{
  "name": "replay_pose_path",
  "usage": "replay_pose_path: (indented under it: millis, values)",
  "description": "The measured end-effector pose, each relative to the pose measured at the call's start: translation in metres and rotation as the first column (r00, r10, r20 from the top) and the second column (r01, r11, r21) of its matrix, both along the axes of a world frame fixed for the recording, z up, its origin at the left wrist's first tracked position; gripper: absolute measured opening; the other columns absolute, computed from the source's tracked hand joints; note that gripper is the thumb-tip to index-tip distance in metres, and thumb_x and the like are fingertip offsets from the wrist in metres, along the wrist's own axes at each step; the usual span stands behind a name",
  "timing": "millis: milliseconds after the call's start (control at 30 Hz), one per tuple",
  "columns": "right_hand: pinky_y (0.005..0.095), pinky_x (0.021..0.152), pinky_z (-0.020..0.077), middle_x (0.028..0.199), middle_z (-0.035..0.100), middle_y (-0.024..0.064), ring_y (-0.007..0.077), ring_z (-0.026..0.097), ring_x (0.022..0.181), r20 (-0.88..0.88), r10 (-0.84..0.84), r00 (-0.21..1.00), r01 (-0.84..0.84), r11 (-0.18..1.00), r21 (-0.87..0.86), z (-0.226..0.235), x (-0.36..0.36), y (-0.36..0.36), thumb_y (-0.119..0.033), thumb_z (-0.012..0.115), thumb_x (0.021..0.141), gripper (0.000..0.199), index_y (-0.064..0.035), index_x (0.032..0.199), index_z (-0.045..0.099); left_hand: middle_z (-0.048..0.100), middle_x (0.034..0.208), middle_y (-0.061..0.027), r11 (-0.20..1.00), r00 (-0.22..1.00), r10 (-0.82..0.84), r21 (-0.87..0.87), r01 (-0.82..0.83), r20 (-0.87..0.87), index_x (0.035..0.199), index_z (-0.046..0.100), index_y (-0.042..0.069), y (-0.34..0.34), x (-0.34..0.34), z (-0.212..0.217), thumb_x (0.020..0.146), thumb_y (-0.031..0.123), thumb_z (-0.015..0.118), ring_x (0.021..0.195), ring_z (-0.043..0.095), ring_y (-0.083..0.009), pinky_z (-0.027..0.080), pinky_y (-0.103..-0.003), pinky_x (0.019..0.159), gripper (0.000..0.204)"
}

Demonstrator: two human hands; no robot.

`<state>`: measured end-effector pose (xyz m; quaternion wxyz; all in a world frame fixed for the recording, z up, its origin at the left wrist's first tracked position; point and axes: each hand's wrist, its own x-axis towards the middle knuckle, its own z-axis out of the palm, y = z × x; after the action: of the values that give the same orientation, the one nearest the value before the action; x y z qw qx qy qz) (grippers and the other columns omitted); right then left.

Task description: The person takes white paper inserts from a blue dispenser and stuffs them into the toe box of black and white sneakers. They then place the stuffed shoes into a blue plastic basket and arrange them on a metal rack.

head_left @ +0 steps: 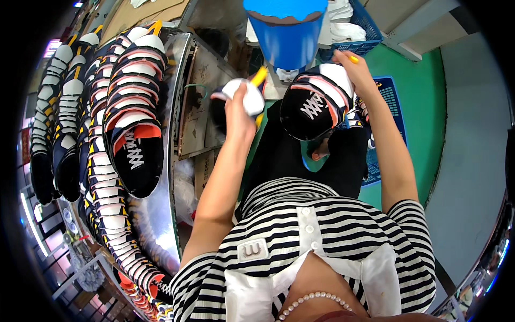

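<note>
My left hand (241, 117) is closed on a black-and-white shoe upper (252, 100) with a yellow tab at its end; motion blurs it a little. To the right, my right hand (358, 71) grips the heel end of a small stack of shoe uppers (300, 114), whose black toe and white laces face down toward my lap. Pink lining edges and white inner parts show in that stack. A yellow tab sticks out by the right-hand fingers. The two hands are apart, both held above my knees.
Long nested rows of similar shoe uppers (134, 115) lie on a metal-edged table (170, 134) at the left. Ahead stands a blue bin (284, 40). A blue basket (370, 32) with white pieces is at the far right, and a blue crate (394, 110) rests on the green floor.
</note>
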<state>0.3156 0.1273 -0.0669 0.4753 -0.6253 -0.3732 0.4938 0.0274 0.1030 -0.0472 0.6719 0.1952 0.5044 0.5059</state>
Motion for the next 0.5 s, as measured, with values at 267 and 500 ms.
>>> replay_pose_path:
  millis: [267,500]
  values:
    - [0.0258,0.069,0.0459,0.086,0.063,0.0044,0.012,0.056,0.077,-0.062,-0.107,0.992,0.115,0.983,0.145,-0.014,-0.073,-0.059,-0.015,0.055,0.091,0.018,-0.0005,0.095,0.065,0.062,0.102,-0.0054,0.956,0.95,-0.288,-0.022,0.293,0.118,0.114,0.055,0.0,-0.071,0.048,0.019,0.086,0.028,0.066,0.092,0.06,-0.0138,0.048,-0.028,0.08,0.041]
    - [0.0247,0.066,0.0486,0.077,0.064,0.0046,0.0109,0.061,0.073,0.373,0.091,0.923,-0.172,0.967,0.19,0.021,-0.033,-0.082,-0.017,0.067,0.084,0.022,0.0002,0.097,0.061,0.063,0.097,-0.0037,0.93,0.943,-0.228,0.232,0.284,-0.242,0.108,0.058,0.003,-0.05,0.027,0.005,0.085,0.022,0.067,0.088,0.059,-0.0116,0.046,-0.026,0.079,0.032]
